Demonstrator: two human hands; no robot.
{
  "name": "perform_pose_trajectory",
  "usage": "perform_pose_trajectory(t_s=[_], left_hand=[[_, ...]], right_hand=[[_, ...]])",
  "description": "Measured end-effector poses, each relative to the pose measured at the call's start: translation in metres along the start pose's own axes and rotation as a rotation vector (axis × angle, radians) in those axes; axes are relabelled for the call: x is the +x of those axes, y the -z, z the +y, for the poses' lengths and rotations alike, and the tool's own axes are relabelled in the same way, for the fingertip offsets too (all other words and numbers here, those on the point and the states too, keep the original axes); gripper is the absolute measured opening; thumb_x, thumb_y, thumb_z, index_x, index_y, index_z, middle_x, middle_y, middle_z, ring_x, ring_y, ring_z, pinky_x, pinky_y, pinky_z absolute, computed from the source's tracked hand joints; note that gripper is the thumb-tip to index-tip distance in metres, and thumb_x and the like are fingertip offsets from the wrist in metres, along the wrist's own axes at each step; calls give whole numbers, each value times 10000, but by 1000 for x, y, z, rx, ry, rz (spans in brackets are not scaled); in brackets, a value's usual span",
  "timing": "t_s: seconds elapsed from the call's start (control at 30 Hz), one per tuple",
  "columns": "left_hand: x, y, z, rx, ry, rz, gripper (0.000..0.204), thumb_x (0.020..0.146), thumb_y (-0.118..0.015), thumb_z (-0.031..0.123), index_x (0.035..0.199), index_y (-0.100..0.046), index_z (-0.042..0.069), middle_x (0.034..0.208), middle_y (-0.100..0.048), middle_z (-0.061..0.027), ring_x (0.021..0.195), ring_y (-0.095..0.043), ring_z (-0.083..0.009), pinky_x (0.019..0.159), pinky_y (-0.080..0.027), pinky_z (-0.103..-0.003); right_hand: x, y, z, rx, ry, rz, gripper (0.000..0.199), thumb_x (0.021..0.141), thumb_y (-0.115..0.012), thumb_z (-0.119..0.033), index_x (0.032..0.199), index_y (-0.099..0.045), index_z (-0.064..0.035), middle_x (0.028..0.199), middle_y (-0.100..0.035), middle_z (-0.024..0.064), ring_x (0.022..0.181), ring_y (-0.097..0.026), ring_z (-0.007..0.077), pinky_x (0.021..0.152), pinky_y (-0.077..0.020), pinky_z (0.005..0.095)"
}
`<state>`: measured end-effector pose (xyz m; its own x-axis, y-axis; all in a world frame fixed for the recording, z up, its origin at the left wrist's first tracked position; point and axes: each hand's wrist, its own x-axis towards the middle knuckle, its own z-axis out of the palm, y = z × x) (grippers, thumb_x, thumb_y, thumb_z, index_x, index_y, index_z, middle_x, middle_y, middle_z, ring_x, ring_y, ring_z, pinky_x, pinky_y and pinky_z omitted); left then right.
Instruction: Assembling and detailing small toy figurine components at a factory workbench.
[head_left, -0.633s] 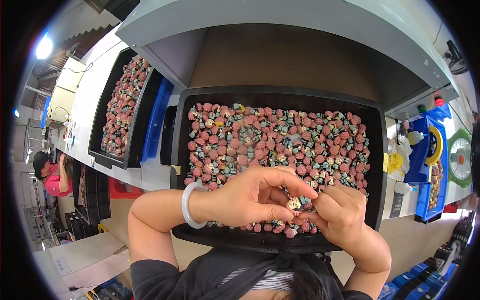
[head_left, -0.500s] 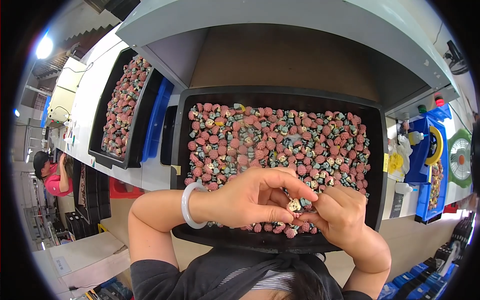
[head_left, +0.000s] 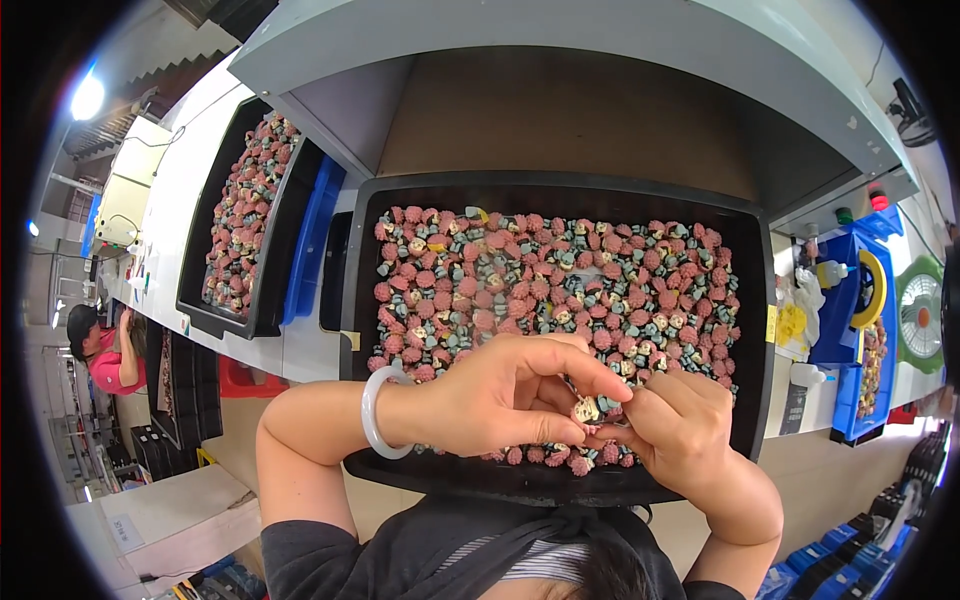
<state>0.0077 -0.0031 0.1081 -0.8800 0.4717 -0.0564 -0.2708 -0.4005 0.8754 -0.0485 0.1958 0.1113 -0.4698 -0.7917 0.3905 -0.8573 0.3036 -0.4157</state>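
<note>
Between my two hands, over the near side of a black tray [head_left: 560, 183], is a small painted figurine [head_left: 587, 410] with a pale face and grey-green parts. My left hand [head_left: 500, 395], a pale bangle [head_left: 371, 412] on its wrist, pinches the figurine between thumb and forefinger. My right hand [head_left: 680, 425] is closed at the figurine's right side, thumb and finger pressed together against it; whether a small tool is in that hand I cannot make out. Many similar pink and grey-green figurines [head_left: 520, 290] lie loosely heaped in the tray.
A second black tray [head_left: 262, 300] of figurines stands at the left beside a blue tray [head_left: 315, 240]. A grey hood [head_left: 600, 30] arches over the far side. At the right are a blue bin [head_left: 840, 340], a yellow tape roll [head_left: 876, 290], bottles and a green fan [head_left: 920, 310]. Someone in pink [head_left: 110, 365] sits far left.
Hardly anything differs. The figurine has shifted very slightly between my fingers, and both hands keep the same grip over the tray.
</note>
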Motion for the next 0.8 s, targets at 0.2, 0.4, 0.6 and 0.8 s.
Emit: perform_pose_trajectory(t_s=[0.2,0.4,0.6,0.8], left_hand=[[-3,-1,1,16,-3,6,360,769,-602,-80,1120,-524,-51,952,-446,-44,806,-511,-82,719,-467,-216],[-4,3,2,75,19,23,359,756,-619,-77,1104,-536,-41,947,-444,-40,832,-508,-90,729,-468,-223],[12,-4,-10,153,-29,101,285,748,-598,-103,1016,-536,-28,931,-466,-76,831,-561,-183,773,-526,-323],[-22,17,-14,318,-18,335,473,767,-668,132,1163,-433,20,1079,-490,-81,959,-535,-205,746,-489,-295]], right_hand=[[-1,-5,-2,95,-61,-17,298,615,-744,-269,639,-506,-91,537,-433,14,449,-487,164,382,-370,285],[-1,-5,-2,-81,32,-6,227,619,-693,-216,684,-509,-100,580,-463,27,472,-501,164,394,-386,286],[-20,-12,15,64,-8,89,209,648,-628,-192,796,-505,-111,640,-464,34,563,-523,206,462,-405,333],[-7,-23,4,-11,44,216,230,719,-579,-277,667,-474,-79,605,-484,55,551,-547,224,424,-418,334]])
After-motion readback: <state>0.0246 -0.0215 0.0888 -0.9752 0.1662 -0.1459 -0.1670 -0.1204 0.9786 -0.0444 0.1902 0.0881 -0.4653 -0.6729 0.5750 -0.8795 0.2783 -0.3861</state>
